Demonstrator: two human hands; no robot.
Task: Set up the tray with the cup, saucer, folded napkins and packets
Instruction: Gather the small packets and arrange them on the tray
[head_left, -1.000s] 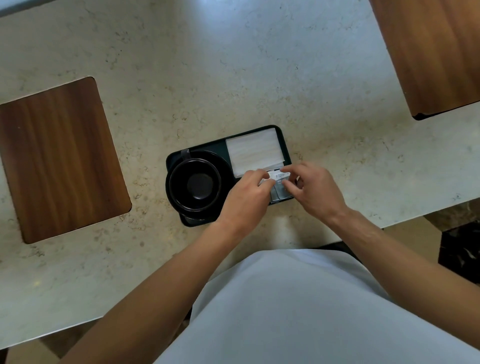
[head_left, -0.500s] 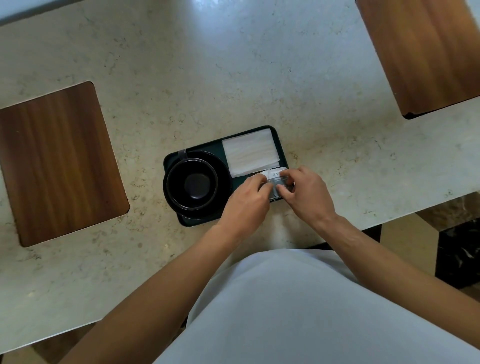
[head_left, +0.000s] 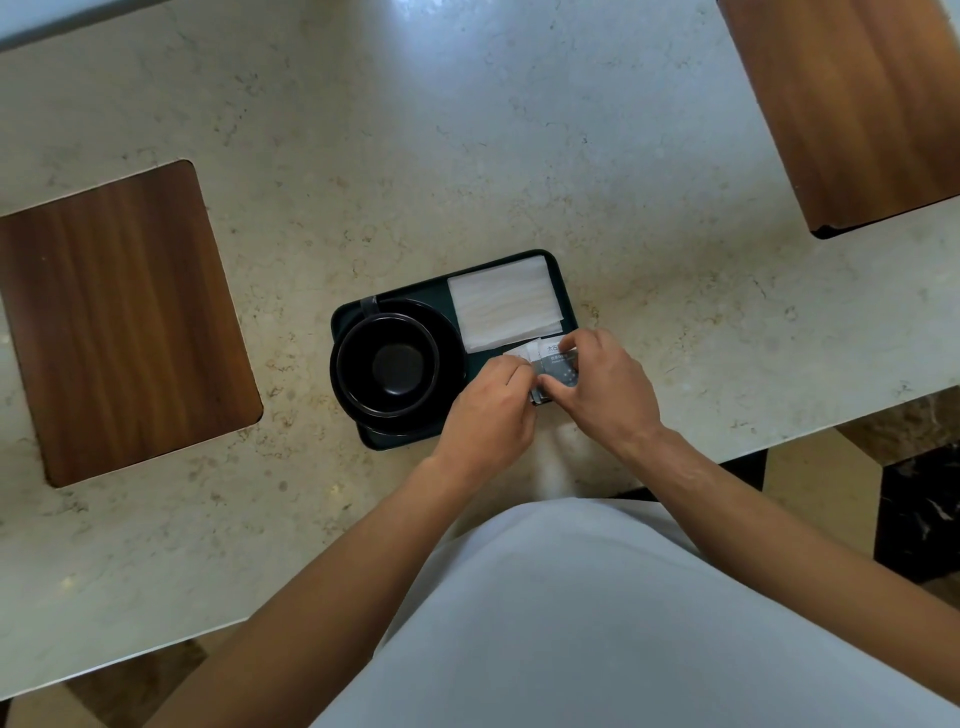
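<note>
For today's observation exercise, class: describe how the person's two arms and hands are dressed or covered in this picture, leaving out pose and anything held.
Both forearms are bare, with no sleeves in sight. The left hand and the right hand wear no gloves, and no rings, watch or bracelet show. The only clothing visible is a plain white garment over the torso.

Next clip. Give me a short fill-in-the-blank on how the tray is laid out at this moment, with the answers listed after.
1. The black cup sits on the ____.
2. The folded napkins lie in the tray's far ____ corner.
3. Both the left hand and the right hand are working on the ____, just nearer than the napkins.

Missing words: saucer; right; packets
</note>
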